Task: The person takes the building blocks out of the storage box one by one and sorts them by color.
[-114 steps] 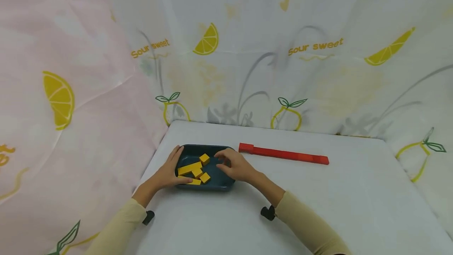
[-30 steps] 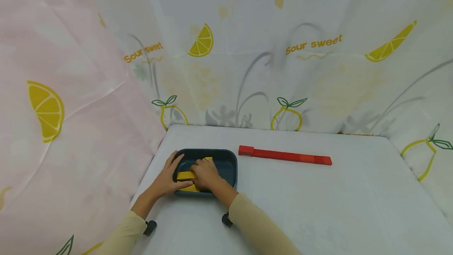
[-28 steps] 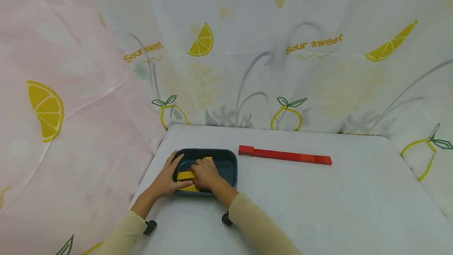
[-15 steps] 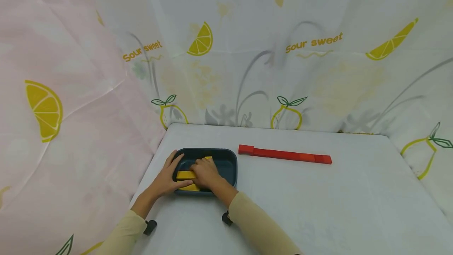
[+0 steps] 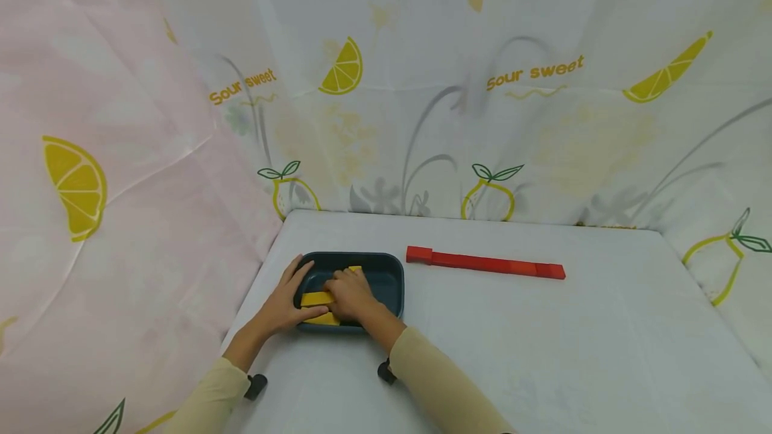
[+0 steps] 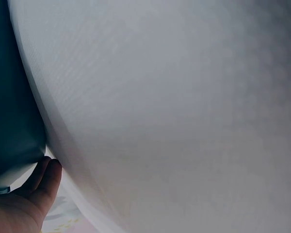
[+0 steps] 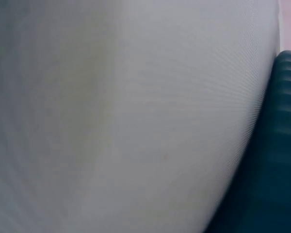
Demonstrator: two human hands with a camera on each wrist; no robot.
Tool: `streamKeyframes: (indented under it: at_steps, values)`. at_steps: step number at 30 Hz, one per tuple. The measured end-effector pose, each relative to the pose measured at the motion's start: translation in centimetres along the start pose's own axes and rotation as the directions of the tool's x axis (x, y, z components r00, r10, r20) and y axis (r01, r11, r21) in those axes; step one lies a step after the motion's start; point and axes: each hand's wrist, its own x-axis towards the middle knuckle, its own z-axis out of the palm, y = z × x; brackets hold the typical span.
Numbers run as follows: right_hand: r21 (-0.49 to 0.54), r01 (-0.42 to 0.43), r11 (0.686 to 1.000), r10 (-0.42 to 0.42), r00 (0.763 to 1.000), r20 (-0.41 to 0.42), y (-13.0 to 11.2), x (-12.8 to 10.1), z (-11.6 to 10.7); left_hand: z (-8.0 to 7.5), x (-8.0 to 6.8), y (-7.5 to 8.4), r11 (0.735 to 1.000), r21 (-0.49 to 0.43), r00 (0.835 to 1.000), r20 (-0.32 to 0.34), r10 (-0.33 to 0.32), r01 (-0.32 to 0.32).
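Note:
A dark blue rectangular tray (image 5: 403, 283) sits on the white table with several yellow wooden blocks in it. My left hand (image 5: 281, 303) holds the tray's left end, fingers along the left rim and thumb reaching over the front rim. In the left wrist view, its fingers (image 6: 49, 182) lie at the tray's outer corner. Inside the tray, my right hand (image 5: 350, 295) bends its fingers down onto the blocks; its fingertips are hidden. One long yellow block (image 5: 316, 299) runs to those fingers, another yellow block (image 5: 326, 319) lies near the left thumb, and a yellow block end (image 5: 356, 268) shows behind the knuckles.
A row of red blocks (image 5: 476, 262) lies to the right of the tray, with a taller block at its left end. White cloth covers the table (image 5: 543, 340). Lemon-printed curtains (image 5: 392, 119) stand behind and to the left.
Since the oldest frame, my right hand has moved left and down from the tray's right side onto the yellow blocks, covering some cubes. During the last second both hands stay still.

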Motion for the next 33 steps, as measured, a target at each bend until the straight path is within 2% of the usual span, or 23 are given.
streamKeyframes:
  at_steps: [19, 26, 33]
  values:
    - [0.048, -0.007, 0.999, 0.007, 1.0, -0.013, 0.14, 0.02, -0.13, -0.1, 0.2, -0.21, 1.0, 0.001, 1.0, 0.018, -0.015, 0.015]
    - [0.137, -0.029, 0.99, 0.033, 0.999, -0.027, 0.13, -0.14, -0.47, -0.26, 0.05, -0.2, 1.0, 0.008, 1.0, 0.012, -0.012, 0.012]
    - [0.221, -0.035, 0.975, 0.065, 0.989, -0.131, 0.4, -0.44, -0.46, 0.03, 0.01, -0.33, 1.0, -0.005, 1.0, -0.008, -0.012, 0.012]
